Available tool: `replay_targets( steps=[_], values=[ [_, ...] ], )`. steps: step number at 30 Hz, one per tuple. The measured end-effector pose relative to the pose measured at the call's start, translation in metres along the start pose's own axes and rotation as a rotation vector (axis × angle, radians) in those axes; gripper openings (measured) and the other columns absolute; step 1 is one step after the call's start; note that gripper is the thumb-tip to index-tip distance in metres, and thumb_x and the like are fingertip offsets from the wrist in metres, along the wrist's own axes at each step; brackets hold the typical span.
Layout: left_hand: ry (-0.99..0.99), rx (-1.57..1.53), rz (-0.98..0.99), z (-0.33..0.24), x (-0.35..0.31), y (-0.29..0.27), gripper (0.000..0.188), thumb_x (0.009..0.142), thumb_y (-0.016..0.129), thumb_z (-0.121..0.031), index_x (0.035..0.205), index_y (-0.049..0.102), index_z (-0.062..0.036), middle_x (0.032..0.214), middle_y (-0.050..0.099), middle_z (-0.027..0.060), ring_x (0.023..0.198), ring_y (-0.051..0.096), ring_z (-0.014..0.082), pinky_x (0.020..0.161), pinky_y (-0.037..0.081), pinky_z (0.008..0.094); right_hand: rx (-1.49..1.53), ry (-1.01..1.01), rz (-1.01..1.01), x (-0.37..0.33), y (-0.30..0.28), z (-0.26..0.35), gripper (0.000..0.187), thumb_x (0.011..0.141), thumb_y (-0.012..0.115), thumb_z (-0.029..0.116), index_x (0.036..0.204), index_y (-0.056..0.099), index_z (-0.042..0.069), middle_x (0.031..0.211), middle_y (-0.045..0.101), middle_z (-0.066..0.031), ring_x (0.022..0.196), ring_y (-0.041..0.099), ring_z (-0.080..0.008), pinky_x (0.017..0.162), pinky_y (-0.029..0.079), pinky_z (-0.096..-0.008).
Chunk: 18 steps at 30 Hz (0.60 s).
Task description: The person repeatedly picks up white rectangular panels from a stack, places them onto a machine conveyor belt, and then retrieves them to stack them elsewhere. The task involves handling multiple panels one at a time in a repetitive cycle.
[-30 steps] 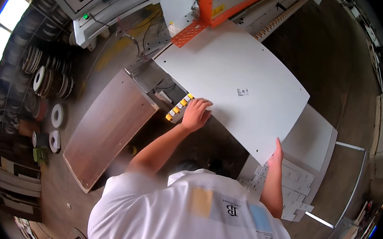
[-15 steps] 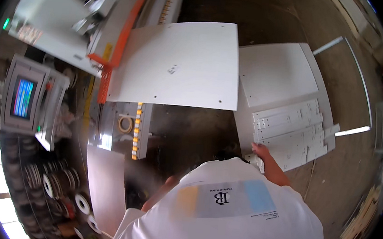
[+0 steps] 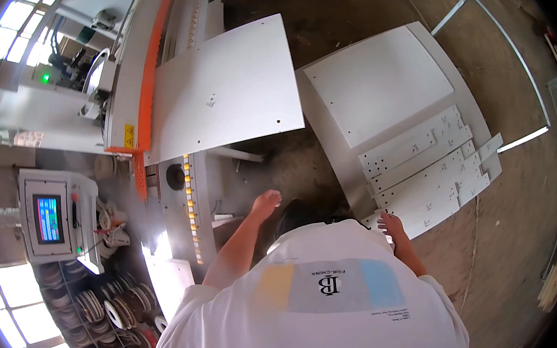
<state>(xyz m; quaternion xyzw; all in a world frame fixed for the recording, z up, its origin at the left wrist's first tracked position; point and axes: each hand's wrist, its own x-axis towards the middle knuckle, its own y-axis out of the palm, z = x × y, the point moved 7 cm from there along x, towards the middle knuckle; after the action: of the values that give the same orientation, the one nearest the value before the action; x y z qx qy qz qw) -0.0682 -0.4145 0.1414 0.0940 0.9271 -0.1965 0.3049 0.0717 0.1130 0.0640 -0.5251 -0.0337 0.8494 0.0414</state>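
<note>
My left hand (image 3: 267,204) is raised in the middle, off the end of the edge-banding machine (image 3: 129,86). Its fingers bend loosely and nothing shows in them. A large white panel (image 3: 233,82) with small holes lies on the machine's bed ahead of it. My right hand (image 3: 389,225) is at the near end of a stack of white drilled strips (image 3: 417,194), with its fingers apart over a strip's edge. Whether it touches the strip is hard to tell. Part of that near end is hidden by my shoulder. The strips rest on a broad white board (image 3: 330,155).
Another white panel (image 3: 381,83) lies on the far part of the board. A control screen (image 3: 48,219) stands at left, with edge-band rolls (image 3: 114,312) racked below. A pale panel (image 3: 171,281) stands by my left arm. A metal frame (image 3: 523,67) is at far right.
My left hand has come up from low beside my body to the middle. The right hand has shifted slightly off the small white piece at the stack's near end. The whole view has turned.
</note>
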Motion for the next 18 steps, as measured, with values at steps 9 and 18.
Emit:
replay_targets(
  steps=[9,18],
  values=[
    [0.003,0.364,0.149,-0.036,0.162,0.007,0.046,0.095,0.062,-0.045,0.125,0.065,-0.0105,0.095,0.075,0.0086,0.086,0.073,0.0217,0.082,0.056,0.0376,0.102,-0.022,-0.096,-0.022,0.032,0.056,0.051,0.096,0.061,0.049,0.122,0.064,0.006,0.104,0.073,-0.0079,0.086,0.068,-0.0178,0.069,0.051,-0.0321],
    [-0.058,0.485,-0.015,-0.063,0.369,-0.004,0.069,0.091,0.067,-0.046,0.141,0.05,-0.0027,0.123,0.07,0.0171,0.112,0.068,0.0313,0.1,0.051,0.0428,-0.305,0.175,-0.427,-0.081,0.079,-0.046,0.049,0.096,0.06,0.046,0.12,0.068,0.004,0.108,0.072,-0.0197,0.098,0.069,-0.0302,0.085,0.054,-0.0409]
  ],
)
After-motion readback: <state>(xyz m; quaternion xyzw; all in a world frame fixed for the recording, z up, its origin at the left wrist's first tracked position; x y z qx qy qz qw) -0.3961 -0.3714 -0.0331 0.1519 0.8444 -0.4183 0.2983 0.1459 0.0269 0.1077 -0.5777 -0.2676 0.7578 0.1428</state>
